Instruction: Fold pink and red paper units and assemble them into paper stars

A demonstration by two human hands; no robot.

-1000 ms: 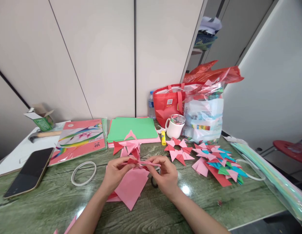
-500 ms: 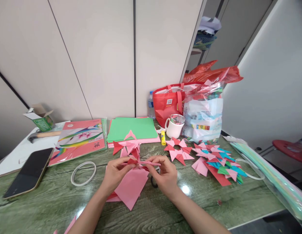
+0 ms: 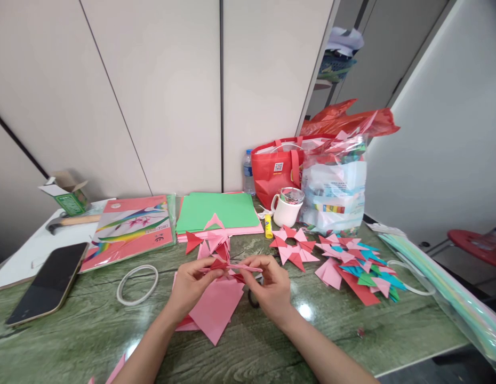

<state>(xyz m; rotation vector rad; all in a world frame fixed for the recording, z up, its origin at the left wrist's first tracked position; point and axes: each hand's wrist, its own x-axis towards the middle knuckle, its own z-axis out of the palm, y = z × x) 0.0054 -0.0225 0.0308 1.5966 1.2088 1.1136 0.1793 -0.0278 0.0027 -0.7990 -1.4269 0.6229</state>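
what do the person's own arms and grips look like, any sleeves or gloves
The left forearm and right forearm are bare as far as they show, with no sleeve, watch or bracelet in view. The left grip and right grip are ungloved hands; no rings or markings can be seen.

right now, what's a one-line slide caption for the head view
Left hand and right hand hold folded pink and red paper over a green table, near a pink sheet.
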